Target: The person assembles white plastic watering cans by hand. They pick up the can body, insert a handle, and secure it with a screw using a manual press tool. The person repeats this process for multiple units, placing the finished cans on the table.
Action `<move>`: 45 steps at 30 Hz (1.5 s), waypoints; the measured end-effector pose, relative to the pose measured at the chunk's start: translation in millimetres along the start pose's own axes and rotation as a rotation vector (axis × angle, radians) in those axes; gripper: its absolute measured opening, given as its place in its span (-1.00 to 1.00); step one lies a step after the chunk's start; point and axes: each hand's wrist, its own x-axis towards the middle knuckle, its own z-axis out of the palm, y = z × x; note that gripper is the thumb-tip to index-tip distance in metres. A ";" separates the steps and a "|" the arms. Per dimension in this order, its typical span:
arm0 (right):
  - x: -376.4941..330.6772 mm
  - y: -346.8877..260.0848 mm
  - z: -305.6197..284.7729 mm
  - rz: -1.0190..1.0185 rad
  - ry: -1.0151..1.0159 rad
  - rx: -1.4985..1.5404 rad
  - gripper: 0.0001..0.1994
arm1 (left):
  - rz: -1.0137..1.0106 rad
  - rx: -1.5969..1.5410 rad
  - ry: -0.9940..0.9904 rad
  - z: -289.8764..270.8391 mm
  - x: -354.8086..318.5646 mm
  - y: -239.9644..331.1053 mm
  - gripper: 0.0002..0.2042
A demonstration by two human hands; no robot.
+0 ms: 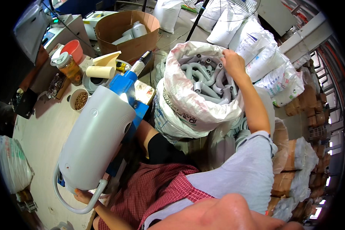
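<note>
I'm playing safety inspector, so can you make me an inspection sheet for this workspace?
Surface: pale flat worktable, crowded toward its far end.
Job's things: large smooth grey plastic housing, tilted; open white woven sack holding curved grey plastic tubes.
Clutter: clear lidded jar, coral-red round bowl, close together.
Grips: left grip at the housing's lower end; right grip at the sack's rim.
Cables: thin dark cable, upper left.
Surroundings: open brown cardboard box, piled white sacks.
</note>
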 end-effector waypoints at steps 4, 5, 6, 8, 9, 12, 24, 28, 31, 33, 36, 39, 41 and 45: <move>-7.7 43.2 43.5 0.187 -0.269 -0.181 -0.65 | 0.025 0.056 -0.011 5.2 -3.4 8.0 -0.19; -12.9 53.2 57.6 0.098 -0.128 -0.179 -0.64 | 0.025 0.062 -0.002 7.0 -2.0 7.8 -0.20; -20.3 62.5 71.4 0.010 0.010 -0.180 -0.64 | 0.022 0.069 0.005 9.6 -1.3 7.1 -0.21; -22.7 59.2 73.6 -0.146 0.179 -0.076 -0.59 | 0.073 0.060 0.015 15.7 -1.1 8.8 -0.22; -22.5 47.5 63.1 -0.108 0.136 0.041 -0.61 | 0.092 0.059 0.024 17.5 -4.2 8.2 -0.23; -26.1 3.9 26.6 -0.162 0.098 0.303 -0.63 | 0.026 0.078 -0.053 1.6 0.3 -2.6 -0.35; -50.5 -263.7 -101.2 -1.353 0.585 0.596 -0.63 | -0.142 0.010 -0.133 27.7 -10.7 6.2 -0.46; -56.4 -343.0 -104.4 -1.516 0.523 0.711 -0.62 | 0.079 0.047 -0.100 53.4 -13.9 56.4 -0.56; -65.8 -393.6 -91.8 -1.693 0.444 0.705 -0.69 | 0.122 0.124 -0.215 48.8 -11.6 59.1 -0.49; -86.1 -410.3 -85.9 -1.845 0.299 0.577 -0.82 | 0.171 0.147 -0.203 46.6 -11.6 60.3 -0.54; -101.9 -396.7 -74.9 -1.775 0.120 0.564 -0.81 | 0.220 0.144 -0.196 43.1 -11.2 73.5 -0.62; -80.8 -368.3 -66.5 -1.642 0.021 0.683 -0.84 | 0.276 0.100 -0.116 49.4 -10.6 72.6 -0.63; -66.3 -374.2 -72.4 -1.470 0.150 0.674 -0.73 | 0.340 0.100 -0.084 52.7 -7.8 68.9 -0.65; -72.6 -470.7 -78.1 -1.367 -0.086 0.434 -0.57 | 0.273 0.113 -0.197 48.7 -4.5 73.3 -0.64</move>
